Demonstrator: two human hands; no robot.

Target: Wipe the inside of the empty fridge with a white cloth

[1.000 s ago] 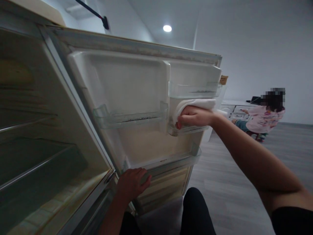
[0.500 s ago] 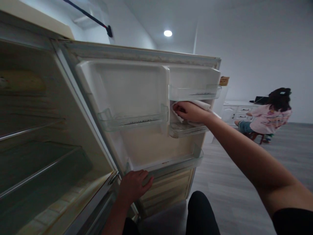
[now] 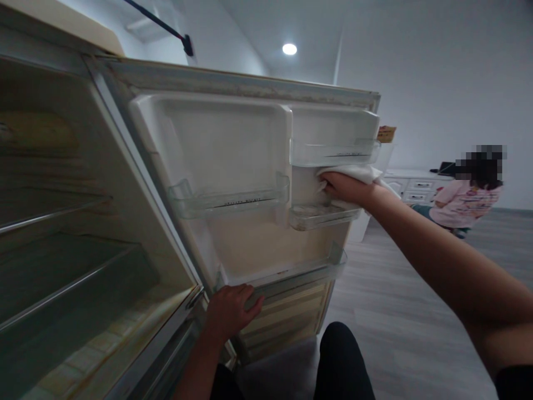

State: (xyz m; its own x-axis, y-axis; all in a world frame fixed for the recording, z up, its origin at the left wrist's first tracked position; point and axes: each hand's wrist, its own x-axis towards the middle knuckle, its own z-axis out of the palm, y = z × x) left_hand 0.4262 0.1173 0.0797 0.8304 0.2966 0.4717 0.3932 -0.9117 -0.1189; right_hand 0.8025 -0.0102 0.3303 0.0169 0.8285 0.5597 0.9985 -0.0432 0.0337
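Since the earlier frame the right hand [image 3: 347, 188] has slid rightward along the inner wall of the fridge door [image 3: 233, 139], away from the central divider and toward the door's outer edge. It is pressing a white cloth [image 3: 361, 173] flat against the liner right of centre in the frame, fingers closed over the fabric, between the upper small door bin [image 3: 333, 153] and the lower small door bin [image 3: 320, 215]. Down at lower centre the left hand [image 3: 231, 311] is gripping the front rail of the bottom door shelf [image 3: 291, 272], fingers curled over it. A wide clear door shelf [image 3: 229, 200] is sitting left of the cloth. Open fridge shelves [image 3: 75, 266] are filling the left of the frame. At far right a seated person [image 3: 466, 200] is facing away by white drawers [image 3: 416, 186].
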